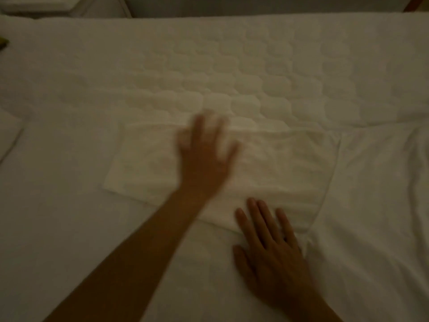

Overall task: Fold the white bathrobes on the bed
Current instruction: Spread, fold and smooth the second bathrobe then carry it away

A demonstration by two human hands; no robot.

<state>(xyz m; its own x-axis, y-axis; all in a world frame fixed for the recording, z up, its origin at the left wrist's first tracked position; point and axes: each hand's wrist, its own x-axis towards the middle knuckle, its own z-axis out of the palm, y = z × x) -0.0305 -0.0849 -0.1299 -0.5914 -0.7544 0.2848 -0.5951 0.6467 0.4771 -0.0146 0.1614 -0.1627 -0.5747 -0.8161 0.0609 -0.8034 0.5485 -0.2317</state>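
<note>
Both hands lie flat and open on the folded white bathrobe [267, 163] — left hand [204, 159] blurry, right hand [271, 247] at its near edge — holding nothing, on the bed [69, 228].

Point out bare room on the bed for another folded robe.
Free: the quilted bed beyond the folded bathrobe, and the smooth sheet between it and the white cloth at the left edge. Crowded: the middle, left hand and right hand at the bathrobe; rumpled fabric lies right.
</note>
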